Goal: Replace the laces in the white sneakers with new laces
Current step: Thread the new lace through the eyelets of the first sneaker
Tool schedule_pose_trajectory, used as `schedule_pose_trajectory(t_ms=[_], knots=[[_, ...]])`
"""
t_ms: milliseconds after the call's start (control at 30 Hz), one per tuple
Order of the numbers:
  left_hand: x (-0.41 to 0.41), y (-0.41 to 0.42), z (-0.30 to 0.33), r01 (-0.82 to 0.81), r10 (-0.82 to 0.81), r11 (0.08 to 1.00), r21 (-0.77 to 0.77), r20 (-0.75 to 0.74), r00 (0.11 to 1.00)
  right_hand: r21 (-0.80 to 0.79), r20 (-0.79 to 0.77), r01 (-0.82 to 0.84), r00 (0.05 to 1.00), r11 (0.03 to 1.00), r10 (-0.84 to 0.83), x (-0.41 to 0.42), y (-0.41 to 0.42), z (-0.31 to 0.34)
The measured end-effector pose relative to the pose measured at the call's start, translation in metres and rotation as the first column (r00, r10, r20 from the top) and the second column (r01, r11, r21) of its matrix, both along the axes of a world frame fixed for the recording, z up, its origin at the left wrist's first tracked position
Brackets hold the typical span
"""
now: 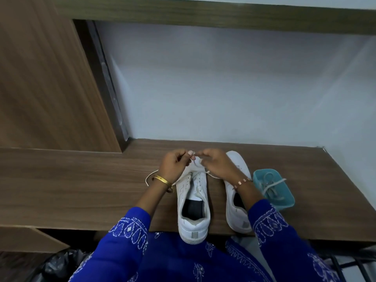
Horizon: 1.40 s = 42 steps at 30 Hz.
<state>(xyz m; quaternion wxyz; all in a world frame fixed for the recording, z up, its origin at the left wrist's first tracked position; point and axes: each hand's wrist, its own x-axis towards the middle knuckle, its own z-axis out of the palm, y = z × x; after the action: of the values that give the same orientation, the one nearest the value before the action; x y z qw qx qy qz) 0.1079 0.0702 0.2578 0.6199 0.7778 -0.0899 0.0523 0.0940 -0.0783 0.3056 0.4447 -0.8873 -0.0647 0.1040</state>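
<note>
Two white sneakers stand side by side on the wooden desk point(81, 190), toes pointing away from me. Over the toe end of the left sneaker point(193, 204), my left hand point(175, 164) and my right hand point(215, 163) each pinch a part of the white lace point(149, 178). The lace loops out to the left of the shoe, behind my left wrist. Most of the left shoe's eyelets look bare. The right sneaker point(237, 163) is partly covered by my right forearm.
A teal plastic tray point(284, 200) holding loose white laces sits right of the right sneaker. The left sneaker's heel overhangs the desk's front edge. A wooden cabinet panel point(50, 88) rises at the back left, and a pale wall point(223, 88) stands behind the desk. A black bag point(59, 263) lies below left.
</note>
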Motion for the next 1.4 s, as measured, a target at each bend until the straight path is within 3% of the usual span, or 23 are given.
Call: schedule_pose_trajectory(t_ms=[200,367,500,633,767,867,1033,1200,1400], knots=[[-0.005,0.005,-0.002,-0.048,0.029,0.984,0.173,0.111,0.993,0.247,0.014,0.111,0.993,0.963,-0.118,-0.001,0.01,-0.013],[-0.003,0.007,-0.01,-0.058,0.058,0.996,0.065,0.007,0.998,0.311,-0.056,0.114,0.993,0.944,-0.101,0.001,0.011,-0.012],[-0.008,0.006,-0.017,-0.069,0.072,0.995,0.071,-0.046,0.996,0.284,-0.126,0.155,0.984,0.946,-0.123,0.001,0.01,-0.017],[-0.012,0.005,-0.027,-0.094,0.099,0.994,0.048,-0.111,0.989,0.46,-0.35,0.212,0.936,0.862,-0.044,-0.003,0.007,-0.021],[-0.017,-0.002,-0.027,-0.114,0.117,0.993,0.032,-0.123,0.985,0.387,-0.347,0.208,0.935,0.898,-0.067,-0.005,0.009,-0.026],[-0.019,-0.005,-0.029,-0.175,0.177,0.984,0.026,-0.161,0.971,0.238,-0.304,0.195,0.945,0.951,-0.118,-0.003,0.006,-0.031],[-0.028,-0.005,-0.054,-0.166,0.233,0.933,0.319,-0.182,0.955,0.031,-0.243,0.175,0.956,0.984,-0.162,-0.005,-0.006,-0.038],[-0.034,-0.012,-0.055,-0.123,0.211,0.893,0.432,-0.161,0.964,0.098,-0.311,0.216,0.934,0.971,-0.176,-0.007,-0.008,-0.042],[-0.029,-0.013,-0.054,-0.03,0.187,0.827,0.561,-0.224,0.956,0.079,-0.22,0.266,0.945,0.961,-0.244,0.01,0.005,-0.061]])
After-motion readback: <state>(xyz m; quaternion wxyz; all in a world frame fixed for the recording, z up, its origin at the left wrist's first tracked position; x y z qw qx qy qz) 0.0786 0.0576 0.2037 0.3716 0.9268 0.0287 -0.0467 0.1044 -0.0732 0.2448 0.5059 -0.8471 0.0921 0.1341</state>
